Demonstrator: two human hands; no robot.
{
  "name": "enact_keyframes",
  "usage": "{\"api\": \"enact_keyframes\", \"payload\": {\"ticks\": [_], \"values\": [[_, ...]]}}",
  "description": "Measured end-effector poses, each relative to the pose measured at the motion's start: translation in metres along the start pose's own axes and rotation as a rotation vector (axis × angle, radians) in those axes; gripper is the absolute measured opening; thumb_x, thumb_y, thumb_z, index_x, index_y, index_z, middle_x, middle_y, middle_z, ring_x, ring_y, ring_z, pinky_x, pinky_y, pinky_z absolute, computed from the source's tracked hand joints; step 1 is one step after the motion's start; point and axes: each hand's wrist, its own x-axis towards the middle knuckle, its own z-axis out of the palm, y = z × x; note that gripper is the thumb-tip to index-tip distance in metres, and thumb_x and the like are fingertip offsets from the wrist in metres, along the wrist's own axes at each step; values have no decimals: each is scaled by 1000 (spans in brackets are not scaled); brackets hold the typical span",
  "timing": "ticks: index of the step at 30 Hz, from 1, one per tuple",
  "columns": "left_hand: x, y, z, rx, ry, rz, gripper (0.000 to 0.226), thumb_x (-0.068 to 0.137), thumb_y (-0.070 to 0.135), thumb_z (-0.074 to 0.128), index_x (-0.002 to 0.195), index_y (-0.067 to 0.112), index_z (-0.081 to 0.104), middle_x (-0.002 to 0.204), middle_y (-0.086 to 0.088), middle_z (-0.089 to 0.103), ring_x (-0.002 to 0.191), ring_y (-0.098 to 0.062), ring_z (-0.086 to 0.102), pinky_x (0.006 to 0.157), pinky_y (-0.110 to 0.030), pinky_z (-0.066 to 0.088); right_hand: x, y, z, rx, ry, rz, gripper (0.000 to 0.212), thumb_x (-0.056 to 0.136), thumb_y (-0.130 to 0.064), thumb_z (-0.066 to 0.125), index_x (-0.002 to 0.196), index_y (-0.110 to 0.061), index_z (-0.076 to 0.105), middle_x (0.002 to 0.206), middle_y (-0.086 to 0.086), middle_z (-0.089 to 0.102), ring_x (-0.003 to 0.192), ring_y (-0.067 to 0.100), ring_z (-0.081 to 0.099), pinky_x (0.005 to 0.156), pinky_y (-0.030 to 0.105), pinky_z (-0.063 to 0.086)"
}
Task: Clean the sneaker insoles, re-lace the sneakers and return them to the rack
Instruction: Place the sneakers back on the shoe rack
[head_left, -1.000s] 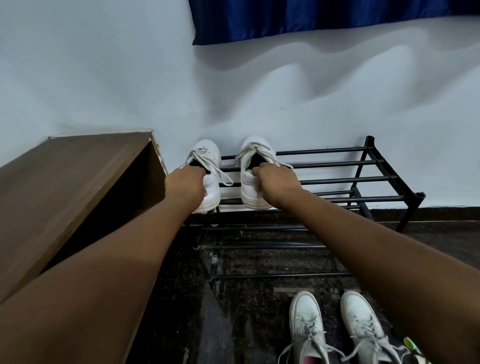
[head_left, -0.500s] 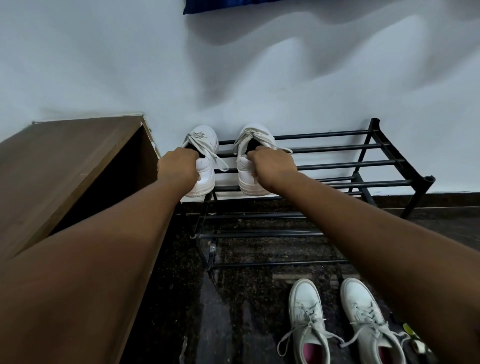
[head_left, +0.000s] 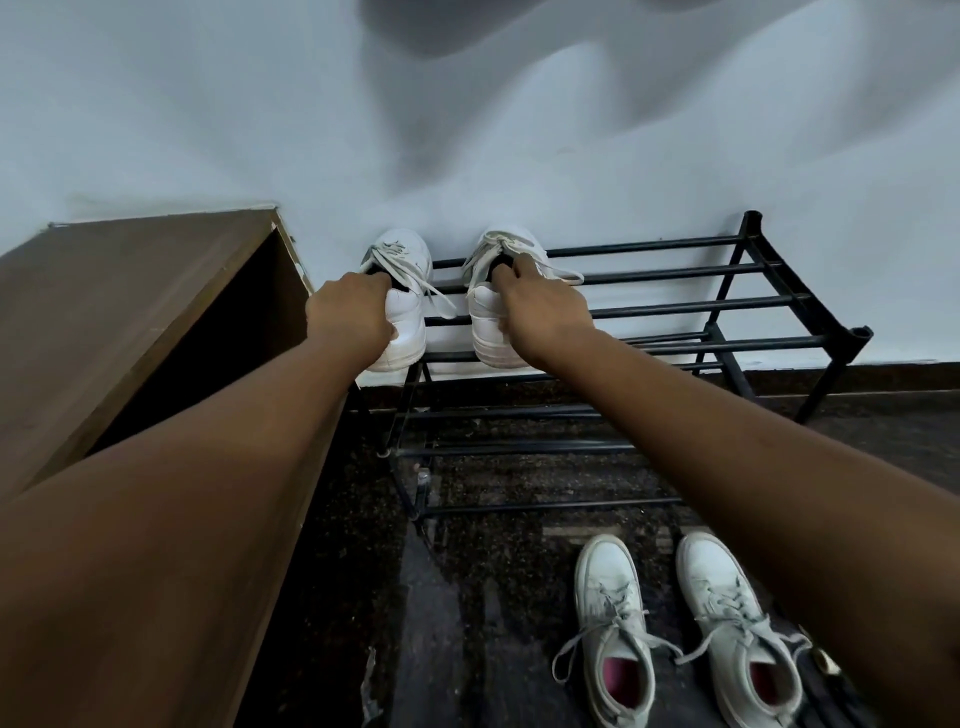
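Note:
Two white laced sneakers stand side by side, toes to the wall, at the left end of the top tier of a black metal shoe rack (head_left: 675, 270). My left hand (head_left: 353, 317) grips the heel collar of the left sneaker (head_left: 402, 291), fingers hooked into its opening. The heel of the right sneaker (head_left: 493, 317) is held the same way by my right hand (head_left: 543, 312), with fingers reaching into the shoe. Loose lace ends trail over the rack bars.
A brown wooden cabinet (head_left: 130, 312) stands close against the rack's left side. A second pair of white sneakers (head_left: 613, 634) with pink insoles sits on the dark speckled floor (head_left: 467, 571) in front of the rack. The wall is just behind.
The view has tilted down, so the blue curtain has left the frame. Both hands stay on the sneaker heels on the top tier; the right fingers reach deeper into the shoe.

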Motion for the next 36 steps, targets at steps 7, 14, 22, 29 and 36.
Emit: {"api": "enact_keyframes", "payload": {"ticks": [7, 14, 22, 29, 36], "values": [[-41, 20, -2, 84, 236, 110, 53, 79, 19, 69, 123, 4, 44, 127, -20, 41, 81, -47, 59, 56, -38, 34, -38, 23, 8, 145, 147, -74, 61, 87, -20, 60, 142, -17, 33, 143, 9, 31, 91, 40, 60, 64, 42, 47], [-151, 95, 62, -233, 233, 404, 34, 81, 25, 64, 113, 15, 57, 107, -8, 62, 66, -33, 64, 49, -35, 50, -130, 66, 50, 384, 291, -149, 41, 89, -19, 59, 128, -12, 51, 127, 7, 50, 84, 24, 62, 62, 35, 53], [-278, 179, 179, -341, -239, 649, 23, 68, 40, 62, 83, 24, 69, 78, 9, 65, 52, -12, 61, 41, -20, 43, -294, 148, 173, 295, 37, 232, 25, 89, -35, 47, 100, -19, 62, 100, 0, 62, 67, 25, 63, 49, 30, 45], [-317, 218, 223, -187, -653, 504, 55, 72, 40, 74, 118, 16, 57, 125, -2, 55, 80, -25, 68, 60, -30, 52, -391, 181, 237, 144, -353, 578, 43, 89, -27, 58, 131, -20, 52, 133, -3, 51, 93, 28, 65, 59, 36, 49], [-327, 233, 281, -113, -655, 537, 49, 20, 26, 93, 61, 16, 69, 59, -1, 62, 27, -13, 50, 27, -17, 31, -393, 188, 257, 17, -475, 613, 36, 97, -24, 42, 133, -22, 44, 134, -4, 44, 106, 23, 59, 64, 32, 44]]}}
